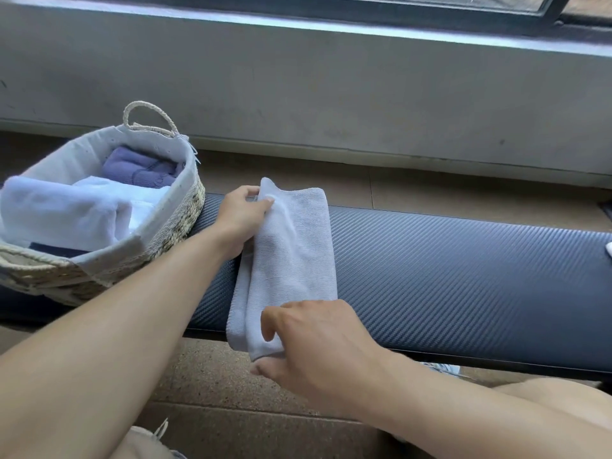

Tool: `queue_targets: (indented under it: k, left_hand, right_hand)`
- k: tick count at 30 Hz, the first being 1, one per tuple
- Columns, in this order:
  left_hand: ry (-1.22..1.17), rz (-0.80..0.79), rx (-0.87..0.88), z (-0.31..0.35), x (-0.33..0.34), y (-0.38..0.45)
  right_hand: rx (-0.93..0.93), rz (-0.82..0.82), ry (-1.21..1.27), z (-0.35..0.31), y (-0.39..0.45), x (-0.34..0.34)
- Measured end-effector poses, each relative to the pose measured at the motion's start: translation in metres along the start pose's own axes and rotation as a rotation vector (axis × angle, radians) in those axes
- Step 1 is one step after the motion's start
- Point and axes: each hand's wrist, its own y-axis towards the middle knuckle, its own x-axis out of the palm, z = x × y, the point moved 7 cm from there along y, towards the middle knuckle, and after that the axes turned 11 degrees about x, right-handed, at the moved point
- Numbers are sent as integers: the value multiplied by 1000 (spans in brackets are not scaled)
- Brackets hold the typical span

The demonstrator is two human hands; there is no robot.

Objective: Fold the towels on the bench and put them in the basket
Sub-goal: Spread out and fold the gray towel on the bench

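Your left hand (240, 215) pinches the far end of the pale grey towel (291, 260) and your right hand (314, 339) pinches its near end, so the folded strip runs lengthwise from one grip to the other, straight across the dark worktop (447, 276) with its near end hanging over the edge. Just left of your far grip sits the woven basket (178, 223) (white and purple towels inside). No readable label or writing shows on anything.
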Motion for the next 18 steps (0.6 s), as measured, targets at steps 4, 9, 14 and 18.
queue_targets:
  k: [4, 9, 14, 18]
  left_hand:
    - [18, -58, -58, -3, 1, -10]
    - [24, -79, -115, -5, -7, -28]
    - [96, -92, -108, -4, -14, -49]
    - [226, -109, -89, 3, -17, -73]
  right_hand:
    - [81, -7, 5, 13, 8, -13]
    - [193, -2, -18, 38, 23, -24]
    - [336, 2, 37, 70, 45, -34]
    - [388, 12, 79, 86, 62, -31]
